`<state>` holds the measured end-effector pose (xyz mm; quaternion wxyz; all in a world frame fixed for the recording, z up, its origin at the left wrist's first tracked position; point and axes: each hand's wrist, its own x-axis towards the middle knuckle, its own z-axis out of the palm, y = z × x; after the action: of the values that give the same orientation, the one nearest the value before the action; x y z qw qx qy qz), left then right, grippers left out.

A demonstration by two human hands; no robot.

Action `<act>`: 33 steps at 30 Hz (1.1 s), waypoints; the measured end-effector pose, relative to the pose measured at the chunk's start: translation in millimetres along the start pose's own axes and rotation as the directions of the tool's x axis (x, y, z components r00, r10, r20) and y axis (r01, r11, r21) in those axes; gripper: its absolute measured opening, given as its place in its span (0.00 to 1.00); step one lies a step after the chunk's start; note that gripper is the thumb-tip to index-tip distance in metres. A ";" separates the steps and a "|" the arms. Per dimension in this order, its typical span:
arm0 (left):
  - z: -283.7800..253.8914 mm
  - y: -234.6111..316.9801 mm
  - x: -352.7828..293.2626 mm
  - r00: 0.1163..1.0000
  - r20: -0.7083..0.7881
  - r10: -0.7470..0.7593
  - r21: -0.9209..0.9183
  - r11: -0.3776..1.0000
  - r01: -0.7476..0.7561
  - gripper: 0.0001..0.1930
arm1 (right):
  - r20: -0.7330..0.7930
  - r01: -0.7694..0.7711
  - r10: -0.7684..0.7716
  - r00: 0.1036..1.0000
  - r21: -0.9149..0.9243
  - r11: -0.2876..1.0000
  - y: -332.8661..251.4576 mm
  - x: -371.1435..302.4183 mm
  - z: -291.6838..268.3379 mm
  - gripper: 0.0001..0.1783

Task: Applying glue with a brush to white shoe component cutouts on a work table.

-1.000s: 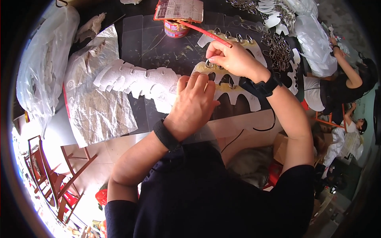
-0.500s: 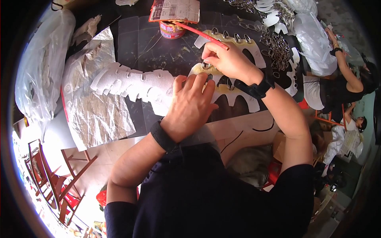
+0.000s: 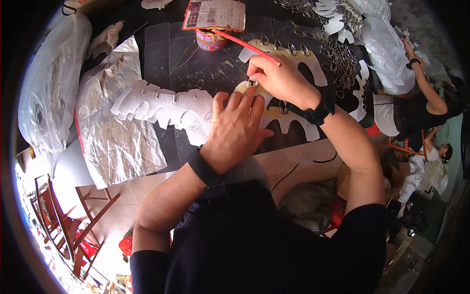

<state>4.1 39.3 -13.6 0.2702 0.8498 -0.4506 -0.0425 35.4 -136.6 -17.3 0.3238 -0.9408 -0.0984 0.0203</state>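
Note:
My right hand (image 3: 283,81) pinches a small oval metal ring (image 3: 252,84) at the upper edge of a cut white piece with yellowish glue (image 3: 241,88). My left hand (image 3: 234,128) lies over that piece with its fingers apart, one fingertip close below the ring. Part of the piece is hidden under both hands. Just beyond my right hand is another glue-smeared cut piece (image 3: 313,68) with several rings standing along its edge. To the left of my left hand lie overlapping white slotted pieces (image 3: 171,105).
A pink tin (image 3: 210,41) stands beyond my hands, a cardboard flap (image 3: 215,14) over it and a red stick (image 3: 249,47) leaning from it. Loose rings (image 3: 342,61) are heaped right. Crinkled foil sheet (image 3: 120,117) and a plastic bag (image 3: 54,88) lie left. Another person (image 3: 433,93) is at far right.
My right hand has shifted slightly left and down with the ring. A fingertip of my left hand has come up close to the ring.

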 end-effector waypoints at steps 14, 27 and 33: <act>-0.3 -2.5 3.7 1.000 -0.006 -0.003 0.010 1.000 0.003 0.38 | -0.097 0.099 -0.102 0.990 -0.032 0.995 1.4 1.7 4.1 0.02; -7.0 -3.2 9.6 1.000 0.004 0.011 0.002 1.000 -0.011 0.40 | -0.025 -0.012 0.012 1.000 -0.030 0.999 4.1 6.9 0.2 0.05; -5.5 -5.2 10.3 0.997 -0.068 0.047 0.042 0.998 -0.044 0.38 | 0.036 -0.055 0.055 0.998 -0.020 0.998 2.4 10.7 -1.8 0.06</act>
<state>15.7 35.8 -9.7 0.2691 0.8456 -0.4610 0.0022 46.5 -137.4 -17.1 0.3125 -0.9456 -0.0786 0.0454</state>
